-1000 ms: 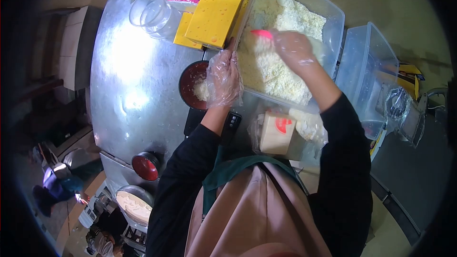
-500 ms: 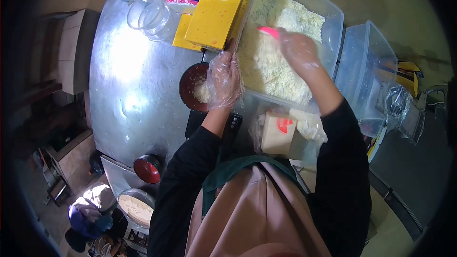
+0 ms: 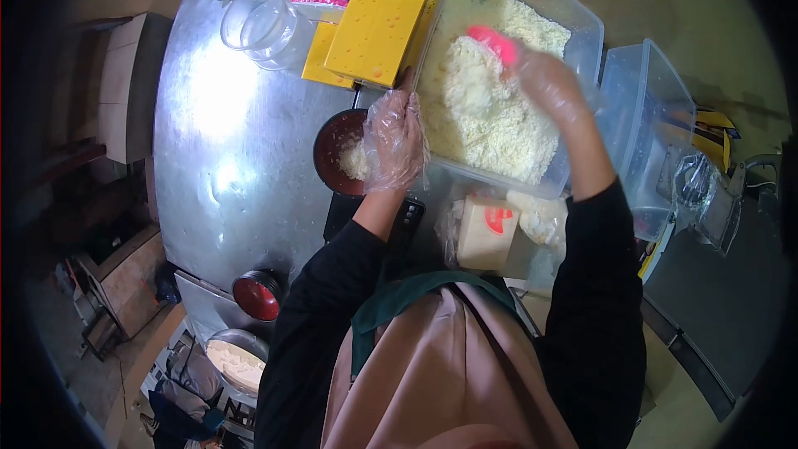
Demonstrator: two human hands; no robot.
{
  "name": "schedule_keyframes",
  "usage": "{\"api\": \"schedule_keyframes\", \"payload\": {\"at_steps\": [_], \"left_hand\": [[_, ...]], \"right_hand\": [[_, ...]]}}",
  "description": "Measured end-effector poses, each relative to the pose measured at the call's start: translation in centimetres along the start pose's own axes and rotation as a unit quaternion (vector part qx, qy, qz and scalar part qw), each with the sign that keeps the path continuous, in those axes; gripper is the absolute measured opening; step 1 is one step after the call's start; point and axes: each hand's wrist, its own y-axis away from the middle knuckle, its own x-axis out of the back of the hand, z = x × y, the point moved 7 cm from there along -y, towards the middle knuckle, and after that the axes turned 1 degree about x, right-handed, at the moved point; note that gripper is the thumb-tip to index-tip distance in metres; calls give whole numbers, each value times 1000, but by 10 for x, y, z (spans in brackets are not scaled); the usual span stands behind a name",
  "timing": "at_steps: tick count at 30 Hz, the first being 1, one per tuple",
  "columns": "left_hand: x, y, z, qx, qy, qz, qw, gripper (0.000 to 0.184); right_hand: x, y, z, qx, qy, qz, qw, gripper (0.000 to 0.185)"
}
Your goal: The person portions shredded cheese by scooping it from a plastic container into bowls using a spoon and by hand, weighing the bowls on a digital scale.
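Observation:
My right hand point(image 3: 550, 83), in a clear plastic glove, is closed round a pink scraper point(image 3: 497, 43), a little blurred. The scraper is in a heap of pale yellow, finely grated cheese point(image 3: 507, 129). The cheese lies in a large clear plastic tub point(image 3: 592, 41). My left hand point(image 3: 396, 140), also gloved, grips the tub's left wall near its front corner; part of its fingers is hidden. Just left of that hand stands a dark red bowl point(image 3: 331, 168) with some pale gratings point(image 3: 356, 162) in it.
Yellow boxes point(image 3: 366, 41) and clear plastic cups point(image 3: 266, 33) stand at the back left. Right of the tub is another clear tub point(image 3: 657, 91). A wrapped pale block point(image 3: 486, 237) and a black phone point(image 3: 403, 229) lie nearest me. Another red bowl point(image 3: 258, 298) stands at lower left.
My right hand and the pink scraper have moved right through the cheese, and more of the scraper's blade shows. My left hand stays at the tub. The person at lower left has shifted.

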Motion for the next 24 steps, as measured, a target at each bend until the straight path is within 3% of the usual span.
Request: {"api": "schedule_keyframes", "payload": {"at_steps": [3,6,7,8,10,12,16,18,23,24], "left_hand": [[3,0,4,-1,-19,-2,1000,36],[1,0,1,7,-15,-6,1000,36],[1,0,1,8,-15,-7,1000,36],[1,1,1,8,-16,-6,1000,36],[0,-1,-1,6,-17,-3,1000,36],[-1,0,-3,-14,14,18,1000,36],[3,-1,4,6,14,-1,1000,36],[3,-1,4,5,-8,-7,1000,36],[2,-3,4,0,12,-6,1000,36],[2,-1,3,-7,15,0,1000,36]], "right_hand": [[9,-66,96,-97,72,86,989,42],[-16,-99,84,-70,56,122,989,31],[-30,-99,60,-33,103,46,993,32],[-41,-92,32,6,150,-30,988,33],[-24,-37,-11,14,60,28,998,31],[-5,-4,-9,53,49,39,997,35],[7,14,-12,26,-22,15,999,39],[-21,6,-17,79,-76,-3,994,43],[-13,18,68,43,-54,83,994,43],[-15,35,84,-47,-15,54,997,40]]}}
